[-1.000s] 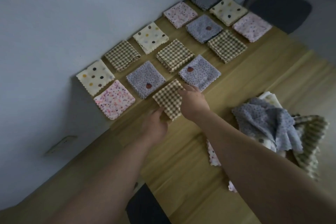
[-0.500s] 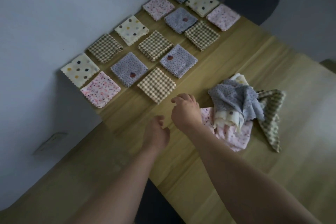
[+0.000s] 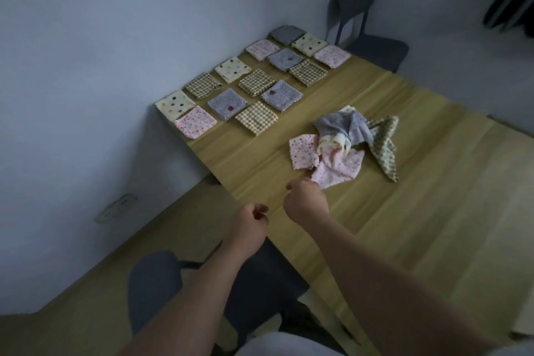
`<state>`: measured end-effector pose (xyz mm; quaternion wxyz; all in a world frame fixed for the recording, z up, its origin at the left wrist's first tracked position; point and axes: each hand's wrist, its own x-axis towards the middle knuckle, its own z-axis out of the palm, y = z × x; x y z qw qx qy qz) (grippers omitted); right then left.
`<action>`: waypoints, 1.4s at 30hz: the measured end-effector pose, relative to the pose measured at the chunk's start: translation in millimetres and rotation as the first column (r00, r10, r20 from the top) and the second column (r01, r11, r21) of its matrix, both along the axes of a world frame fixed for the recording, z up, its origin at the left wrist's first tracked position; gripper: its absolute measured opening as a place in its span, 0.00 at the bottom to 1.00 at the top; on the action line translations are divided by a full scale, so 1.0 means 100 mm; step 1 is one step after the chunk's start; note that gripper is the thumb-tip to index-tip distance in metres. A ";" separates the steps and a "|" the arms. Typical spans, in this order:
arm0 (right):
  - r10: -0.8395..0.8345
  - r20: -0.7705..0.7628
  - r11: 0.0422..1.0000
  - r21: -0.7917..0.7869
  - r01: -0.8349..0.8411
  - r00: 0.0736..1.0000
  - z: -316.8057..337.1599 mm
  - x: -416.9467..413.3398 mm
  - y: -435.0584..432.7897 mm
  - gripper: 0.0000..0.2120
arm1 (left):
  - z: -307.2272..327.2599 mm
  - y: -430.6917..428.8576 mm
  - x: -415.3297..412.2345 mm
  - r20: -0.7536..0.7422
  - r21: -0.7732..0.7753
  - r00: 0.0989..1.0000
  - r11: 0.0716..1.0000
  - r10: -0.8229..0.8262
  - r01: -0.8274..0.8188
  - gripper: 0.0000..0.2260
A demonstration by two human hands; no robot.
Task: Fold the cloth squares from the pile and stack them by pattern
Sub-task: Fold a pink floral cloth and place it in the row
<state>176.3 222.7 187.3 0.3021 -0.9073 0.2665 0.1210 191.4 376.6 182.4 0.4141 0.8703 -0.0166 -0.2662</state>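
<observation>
Fourteen folded squares (image 3: pixel 255 117) laid near wall | pile (image 3: pixel 344 131) tangled mid-table (image 3: pixel 433 211) | left hand (image 3: pixel 250 218) clenched, empty | right hand (image 3: pixel 306 199) curled at pink cloth (image 3: pixel 338 170) corner, grasp cannot be told | risk: neighbouring cloths dragged off if pulled.

Pile (image 3: pixel 344 147) sits crumpled mid-desk (image 3: pixel 404 196): pink speckled, grey, cream and checked cloths all tangled up. Folded squares (image 3: pixel 257 82) lie flat in neat rows by the far-left edge, patterns mixed.

The worktop (image 3: pixel 433 196) is pale wood-grain board, smooth with a dull sheen. The folded squares (image 3: pixel 256 117) and the pile (image 3: pixel 344 139) are soft matt cloth with zigzag edges. The chair (image 3: pixel 372 46) looks like dark matt plastic.
</observation>
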 end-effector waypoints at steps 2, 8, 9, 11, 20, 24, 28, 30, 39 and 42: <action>-0.012 -0.023 1.000 0.002 0.012 1.000 0.09 -0.62 0.14 0.22 | 0.06 0.17 -0.58 -0.007 -0.038 1.000 0.999 0.000 0.000 0.08; -0.054 -0.099 0.998 -0.018 0.053 0.994 0.37 -2.00 0.07 0.21 | 0.29 0.29 -1.73 0.038 -0.064 0.997 0.996 -0.060 0.062 0.06; -0.068 -0.095 0.998 -0.019 0.067 0.993 0.40 -2.13 0.03 0.21 | 0.31 0.26 -1.81 0.049 -0.077 0.997 0.995 -0.052 0.056 0.06; -0.095 -0.079 0.995 -0.025 0.094 0.992 0.47 -2.42 -0.08 0.22 | 0.44 0.16 -2.04 0.059 -0.108 0.997 0.992 -0.054 0.060 0.07; -0.162 0.004 0.987 -0.010 0.162 0.987 0.57 -3.10 -0.46 0.19 | 0.60 -0.29 -2.37 0.114 -0.180 0.992 0.980 -0.061 0.081 0.05; -0.147 0.048 0.989 -0.013 0.148 0.988 0.52 -3.32 -0.64 0.16 | 0.56 -0.54 -2.36 0.125 -0.137 0.989 0.985 -0.084 0.101 0.06; -0.185 0.041 0.982 -0.030 0.187 0.982 0.47 -3.45 -1.02 0.16 | 0.48 -0.87 -2.29 0.123 -0.074 0.983 0.986 -0.138 0.148 0.08; -0.184 0.033 0.982 -0.037 0.186 0.982 0.46 -3.45 -1.20 0.16 | 0.42 -1.03 -2.22 0.116 -0.039 0.980 0.985 -0.160 0.166 0.08; 0.062 0.024 0.998 0.011 -0.062 0.998 -0.02 -1.99 -2.28 0.19 | -0.09 -1.97 -1.36 0.147 0.227 0.968 0.960 -0.201 0.165 0.19; 0.279 -0.041 0.960 0.026 -0.278 0.959 -0.37 -1.25 -2.47 0.26 | -0.42 -2.25 -0.95 0.106 0.342 0.969 0.923 -0.223 0.175 0.22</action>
